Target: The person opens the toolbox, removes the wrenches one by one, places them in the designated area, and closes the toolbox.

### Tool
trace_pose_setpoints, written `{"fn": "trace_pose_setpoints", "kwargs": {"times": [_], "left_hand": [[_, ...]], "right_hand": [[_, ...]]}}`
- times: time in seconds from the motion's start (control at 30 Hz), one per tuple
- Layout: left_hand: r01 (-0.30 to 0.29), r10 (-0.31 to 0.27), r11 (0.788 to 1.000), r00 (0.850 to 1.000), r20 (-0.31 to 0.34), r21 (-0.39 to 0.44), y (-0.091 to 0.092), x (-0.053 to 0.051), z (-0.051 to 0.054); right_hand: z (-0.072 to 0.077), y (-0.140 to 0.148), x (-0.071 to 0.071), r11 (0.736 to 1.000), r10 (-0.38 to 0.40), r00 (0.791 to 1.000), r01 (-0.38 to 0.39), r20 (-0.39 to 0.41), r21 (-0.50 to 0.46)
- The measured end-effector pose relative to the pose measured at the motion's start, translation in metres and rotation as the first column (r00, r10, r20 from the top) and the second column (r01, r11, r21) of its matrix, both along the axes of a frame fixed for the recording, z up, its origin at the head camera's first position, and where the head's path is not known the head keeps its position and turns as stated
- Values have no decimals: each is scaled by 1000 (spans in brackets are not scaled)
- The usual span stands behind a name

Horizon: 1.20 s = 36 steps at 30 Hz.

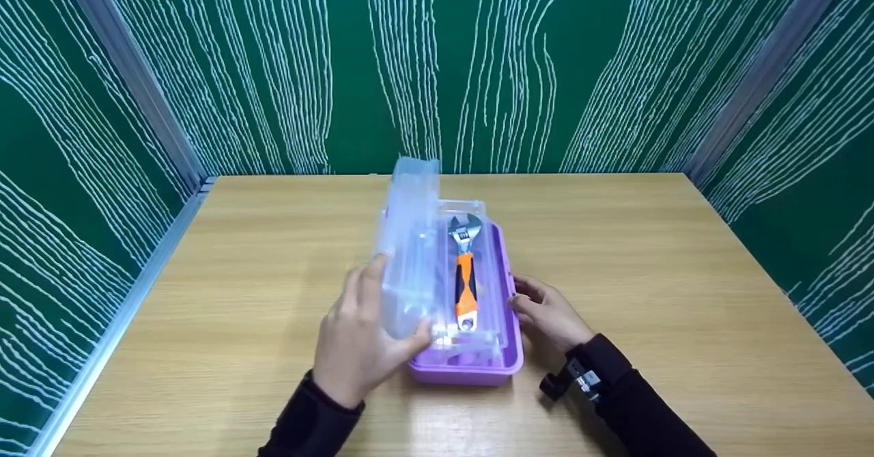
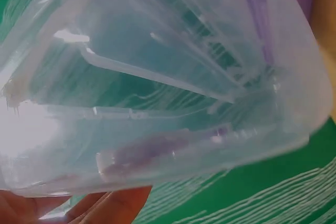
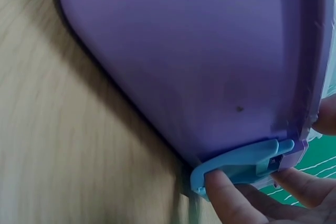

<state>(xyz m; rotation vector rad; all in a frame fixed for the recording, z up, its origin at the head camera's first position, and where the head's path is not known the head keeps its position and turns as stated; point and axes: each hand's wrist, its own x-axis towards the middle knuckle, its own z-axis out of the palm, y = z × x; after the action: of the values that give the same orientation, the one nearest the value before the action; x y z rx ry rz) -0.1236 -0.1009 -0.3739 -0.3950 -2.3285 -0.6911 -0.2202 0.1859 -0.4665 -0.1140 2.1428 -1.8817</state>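
A purple toolbox (image 1: 464, 376) stands on the table, its translucent lid (image 1: 412, 238) tilted up along the left side. My left hand (image 1: 362, 330) grips this lid near its front end, thumb at the near end and fingers along the outer side. Inside the box is a clear tray (image 1: 488, 272), on which an adjustable wrench (image 1: 466, 286) with an orange and black handle lies. My right hand (image 1: 550, 313) holds the box's right side, thumb at the rim. In the right wrist view, its fingers (image 3: 231, 203) touch a light-blue latch (image 3: 236, 160) on the purple wall.
The box is near the middle of a wooden table (image 1: 273, 238). Green panels (image 1: 450, 67) with white wavy lines enclose the back and sides, joined by grey metal posts (image 1: 136, 67). A wrist camera (image 1: 556, 385) is strapped to the right wrist.
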Motion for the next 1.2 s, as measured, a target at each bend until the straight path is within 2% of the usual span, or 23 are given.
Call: {"fn": "trace_pose_setpoints", "kwargs": {"times": [0.17, 0.37, 0.57, 0.67, 0.77, 1.0, 1.13, 1.2], "left_hand": [[-43, 32, 993, 994, 102, 110, -19, 0, 1], [-87, 10, 960, 960, 279, 265, -44, -1, -1], [-101, 0, 948, 948, 318, 301, -67, 1, -5], [-130, 9, 941, 933, 360, 312, -78, 4, -5], [-177, 35, 937, 905, 425, 300, -87, 6, -5], [-264, 101, 939, 824, 557, 220, -109, 4, -10], [-275, 122, 949, 771, 625, 154, -120, 1, -20], [-254, 101, 957, 748, 656, 142, -124, 0, -26]], "right_hand": [[1, -2, 1, 1000, -6, 1000, 6, -17, -6], [1, -3, 3, 1000, -11, 999, 11, -30, 16], [1, -3, 3, 1000, 8, 999, -7, -43, 18], [1, -2, 3, 1000, 24, 998, -23, -57, 15], [1, -2, 3, 1000, 28, 998, -28, -64, 11], [2, -4, 4, 1000, 16, 997, -14, -71, 18], [2, -4, 4, 999, 17, 997, -14, -80, 32], [3, -4, 5, 999, 12, 996, -8, -83, 40]]}}
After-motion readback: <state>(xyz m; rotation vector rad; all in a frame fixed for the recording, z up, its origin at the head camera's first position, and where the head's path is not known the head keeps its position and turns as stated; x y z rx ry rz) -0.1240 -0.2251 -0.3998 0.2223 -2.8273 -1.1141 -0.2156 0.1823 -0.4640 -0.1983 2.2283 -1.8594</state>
